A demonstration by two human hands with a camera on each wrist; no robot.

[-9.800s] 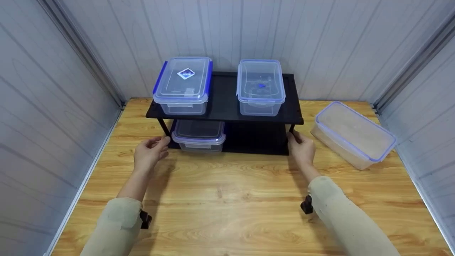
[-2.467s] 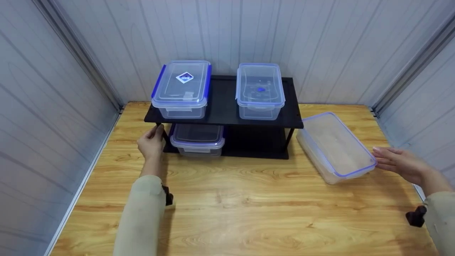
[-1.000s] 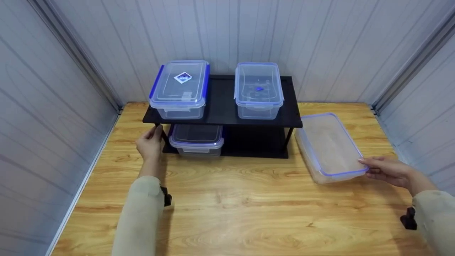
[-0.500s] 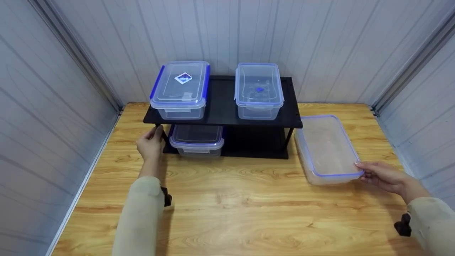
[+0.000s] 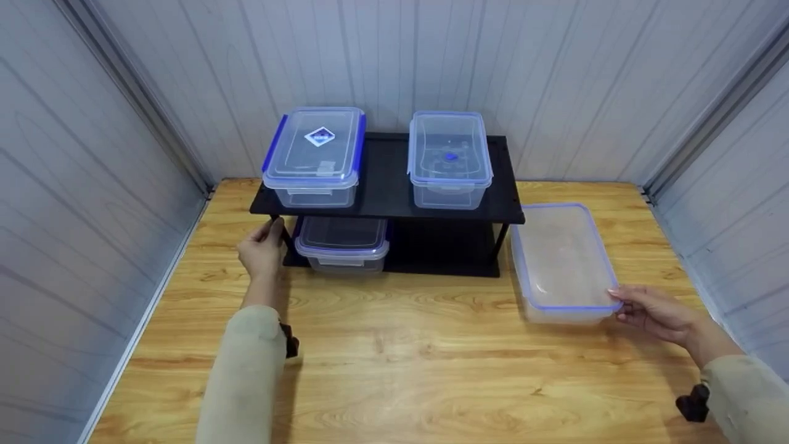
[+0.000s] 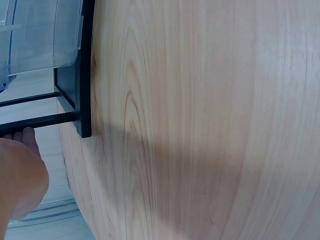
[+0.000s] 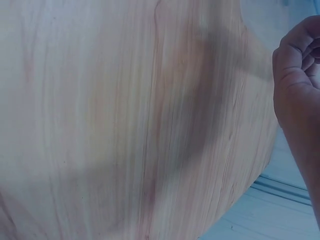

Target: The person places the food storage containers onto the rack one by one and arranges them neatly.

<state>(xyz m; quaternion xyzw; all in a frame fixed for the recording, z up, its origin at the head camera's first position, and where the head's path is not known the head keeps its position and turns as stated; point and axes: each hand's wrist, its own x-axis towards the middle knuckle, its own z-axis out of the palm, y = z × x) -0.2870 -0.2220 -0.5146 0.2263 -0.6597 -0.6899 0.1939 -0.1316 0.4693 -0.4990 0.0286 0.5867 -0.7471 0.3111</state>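
In the head view my left hand (image 5: 260, 251) grips the front left post of a black two-tier shelf rack (image 5: 385, 179), just under the upper board. The left wrist view has its fingers curled behind the black post (image 6: 47, 120). My right hand (image 5: 656, 313) pinches the near right corner of a clear food container (image 5: 564, 259) with a blue-rimmed lid, thumb on top and fingers below the rim. This container lies on the table, right beside the rack. In the right wrist view the right hand (image 7: 300, 75) has bent fingers, and little of the container shows.
Two lidded food containers stand on the upper board: a blue-clipped one (image 5: 314, 151) at left and a smaller one (image 5: 451, 160) at right. Another container (image 5: 343, 243) sits on the lower board, left side. Pale panel walls (image 5: 394, 55) enclose the wooden table (image 5: 394, 364).
Earlier both hands were at the rack's posts. The right hand has since gone to the loose container, taken its corner and turned it straighter, nearer the rack. The left hand moved higher on its post.
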